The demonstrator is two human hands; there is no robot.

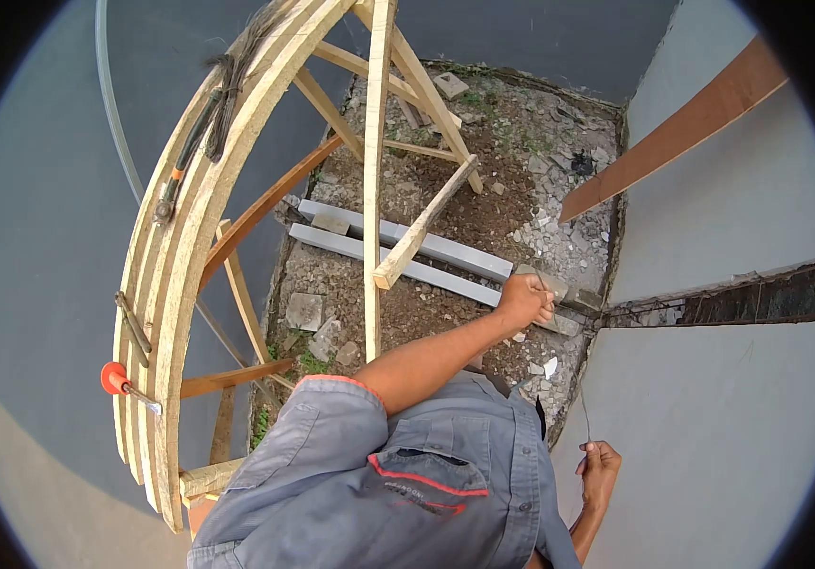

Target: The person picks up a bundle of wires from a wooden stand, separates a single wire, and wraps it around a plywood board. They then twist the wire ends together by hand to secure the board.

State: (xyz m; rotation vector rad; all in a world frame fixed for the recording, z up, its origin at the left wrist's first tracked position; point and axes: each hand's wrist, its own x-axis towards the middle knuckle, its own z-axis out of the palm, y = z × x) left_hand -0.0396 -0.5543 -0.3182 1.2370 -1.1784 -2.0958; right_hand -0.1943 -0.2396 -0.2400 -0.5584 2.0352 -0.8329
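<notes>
My left hand (526,302) is closed, gripping a thin dark wire (586,403), with my forearm stretched across the front of my body. Lower down on the right, my right hand (601,465) pinches the same wire between thumb and fingers. The wire runs between the two hands. Below my left hand lie the ends of two pale grey bars (445,251) on the rubble. A bundle of dark wire (244,81) is draped over a curved wooden frame (201,218) on my left.
On the curved frame rest a hammer (183,161), a pincer-like metal tool (132,329) and a red-guarded chisel (123,381). Wooden struts (377,190) brace it. A brown plank (677,128) leans by the pale wall (711,408). Broken concrete (305,311) lies on the ground.
</notes>
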